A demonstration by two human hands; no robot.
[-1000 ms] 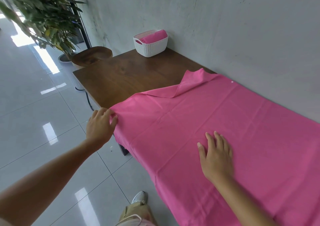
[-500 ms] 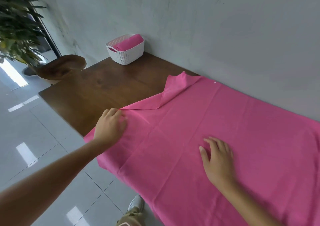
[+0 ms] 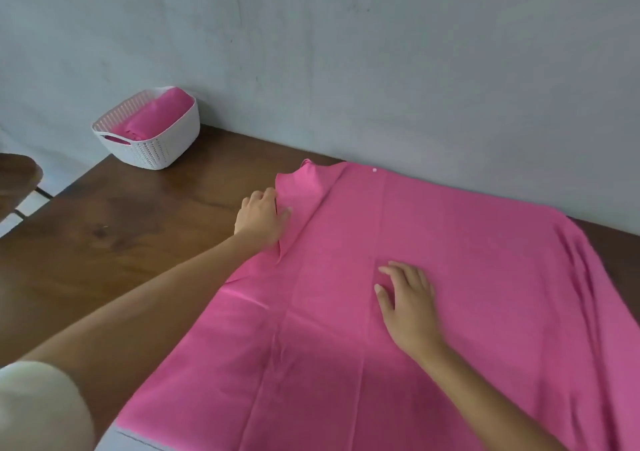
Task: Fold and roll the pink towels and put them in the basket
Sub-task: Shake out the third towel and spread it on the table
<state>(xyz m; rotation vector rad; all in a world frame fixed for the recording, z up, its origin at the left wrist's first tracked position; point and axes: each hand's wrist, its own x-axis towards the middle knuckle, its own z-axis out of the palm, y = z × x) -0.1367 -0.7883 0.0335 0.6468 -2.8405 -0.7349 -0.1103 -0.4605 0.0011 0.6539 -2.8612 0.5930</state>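
My left hand is pinching the towel at its folded 10 o'clock edge, fingers curled. My right hand is lying flat mid-towel, fingers spread, gripping nothing. Towel is lying spread on table; basket at 10 o'clock is holding a roll.

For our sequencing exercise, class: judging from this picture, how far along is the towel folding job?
Done: a rolled pink towel already lies in the white basket. In hand: the spread towel lies on the table, its far corner turned over; the left hand grips its edge, the right hand presses it flat. Left: folding, rolling and basketing it.
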